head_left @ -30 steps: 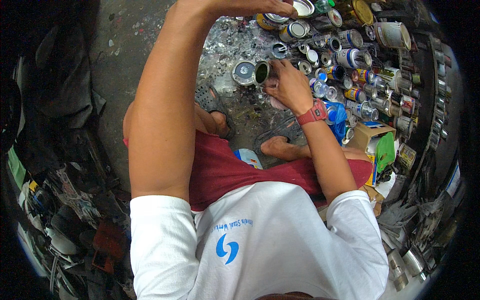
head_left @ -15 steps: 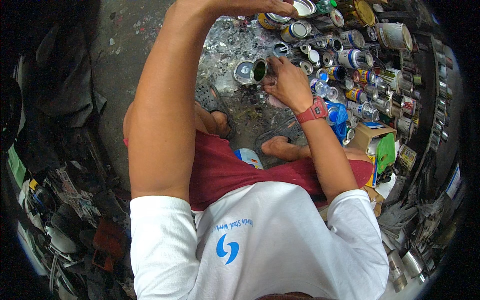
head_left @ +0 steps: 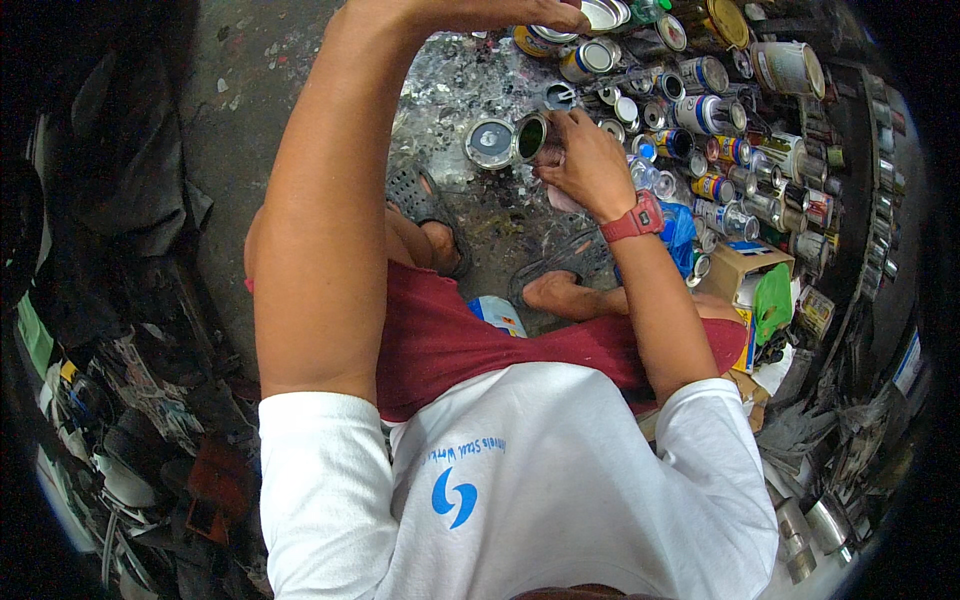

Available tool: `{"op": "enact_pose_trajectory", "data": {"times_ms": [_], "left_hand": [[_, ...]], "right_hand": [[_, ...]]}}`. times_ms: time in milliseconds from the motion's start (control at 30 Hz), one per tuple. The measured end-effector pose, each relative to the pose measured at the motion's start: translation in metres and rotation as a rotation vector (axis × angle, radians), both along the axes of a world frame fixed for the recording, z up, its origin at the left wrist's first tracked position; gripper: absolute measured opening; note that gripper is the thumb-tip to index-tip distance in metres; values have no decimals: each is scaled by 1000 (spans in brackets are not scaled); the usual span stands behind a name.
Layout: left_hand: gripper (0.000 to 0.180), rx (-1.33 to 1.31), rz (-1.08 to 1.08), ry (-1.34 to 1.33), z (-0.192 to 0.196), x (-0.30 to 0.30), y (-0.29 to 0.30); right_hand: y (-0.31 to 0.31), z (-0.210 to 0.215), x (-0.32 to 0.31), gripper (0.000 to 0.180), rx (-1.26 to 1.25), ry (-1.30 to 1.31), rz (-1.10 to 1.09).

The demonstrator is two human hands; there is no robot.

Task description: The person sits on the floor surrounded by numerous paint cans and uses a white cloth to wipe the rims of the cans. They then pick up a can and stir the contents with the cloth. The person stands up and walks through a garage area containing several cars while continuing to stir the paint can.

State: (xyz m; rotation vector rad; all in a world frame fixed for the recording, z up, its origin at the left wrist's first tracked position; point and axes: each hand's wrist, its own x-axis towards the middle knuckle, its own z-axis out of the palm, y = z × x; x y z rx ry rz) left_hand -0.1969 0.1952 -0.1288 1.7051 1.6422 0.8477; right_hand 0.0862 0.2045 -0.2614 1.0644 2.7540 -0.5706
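- Right hand [head_left: 590,160]: grip closed around a small open metal tin [head_left: 531,137], tilted on its side above the paint-spattered floor [head_left: 470,90]; inside looks dark, contents cannot be told.
- Left hand [head_left: 510,12]: raised at the top edge; fingers extended over a cluster of cans; whether it holds anything cannot be told.
- Round grey metal lid [head_left: 490,143]: on the floor, just beside the tin.
- Small lidded paint cans [head_left: 715,110]: many, crowded to the right.
- Brown cardboard box [head_left: 745,268]: near the right knee.
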Motion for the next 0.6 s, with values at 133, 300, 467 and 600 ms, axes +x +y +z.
{"op": "enact_pose_trajectory", "data": {"times_ms": [133, 300, 467, 600], "left_hand": [[40, -16, 2, 16, 4, 2, 0], [41, 8, -1, 25, 1, 1, 1], [40, -6, -12, 27, 9, 1, -3], [39, -1, -14, 12, 3, 0, 0]], "right_hand": [[0, -1, 2, 60, 5, 13, 8], [1, -1, 0, 58, 1, 3, 16], [2, 3, -4, 66, -16, -65, 5], [3, 0, -5, 60, 12, -2, 28]]}}
